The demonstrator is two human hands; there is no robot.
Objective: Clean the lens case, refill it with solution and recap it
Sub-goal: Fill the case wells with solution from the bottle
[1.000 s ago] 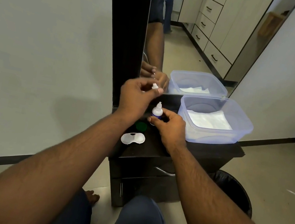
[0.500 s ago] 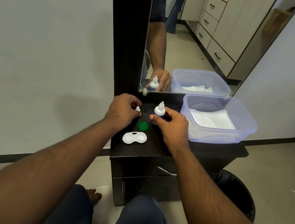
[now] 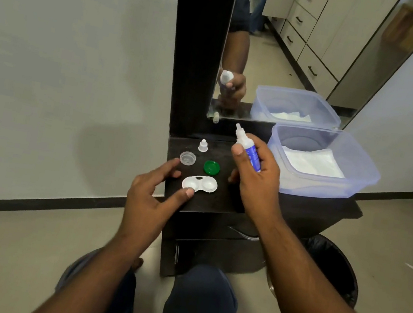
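Note:
The white two-well lens case (image 3: pixel 200 183) lies uncapped on the black cabinet top (image 3: pixel 222 200). Its green cap (image 3: pixel 211 167) and clear cap (image 3: pixel 188 158) rest behind it, and the small white bottle cap (image 3: pixel 203 145) stands further back. My right hand (image 3: pixel 256 177) grips the uncapped solution bottle (image 3: pixel 248 147), lifted and tilted with the nozzle pointing up and left. My left hand (image 3: pixel 155 191) hovers at the case's left end with spread fingers, its thumb tip touching the case's near edge.
A clear plastic tub (image 3: pixel 322 162) with white tissues stands at the right of the cabinet top. A mirror (image 3: pixel 286 46) rises behind. A black bin (image 3: pixel 328 269) sits on the floor at the lower right. My knees are below the cabinet's drawer.
My left hand set the bottle cap down at the back and moved toward the lens case. My right hand lifted the bottle off the cabinet and tilted it.

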